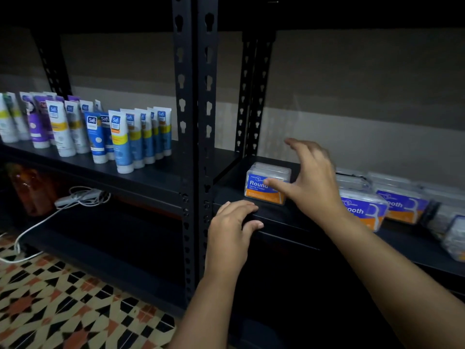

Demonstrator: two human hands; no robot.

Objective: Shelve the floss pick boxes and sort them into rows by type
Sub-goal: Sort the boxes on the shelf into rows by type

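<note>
We see a dark metal rack (195, 122) with slotted uprights, two bays side by side. The left bay's shelf (141, 177) carries a crowd of upright tubes (120, 141), mostly white and blue, some purple at far left. The right bay's shelf (281, 217) holds the floss pick boxes. A patterned tile floor (63, 303) shows at lower left, with a white cable (37, 222) trailing down to it from the lower shelf.

Our right hand (312, 182) hovers over the shelf, fingers spread apart, gripping nothing; its thumb crosses in front of the "Round" box (259, 190), and we cannot tell if it touches. Our left hand (232, 227) rests flat on the shelf's front edge, fingers loosely together, clamped on nothing.

The "Round" box stands alone near the left end of the right bay. To the right of the hand, "Smooth" boxes (364, 210) sit in a cluster, some stacked, and more clear boxes (453, 235) lie blurred at the far right edge.
</note>
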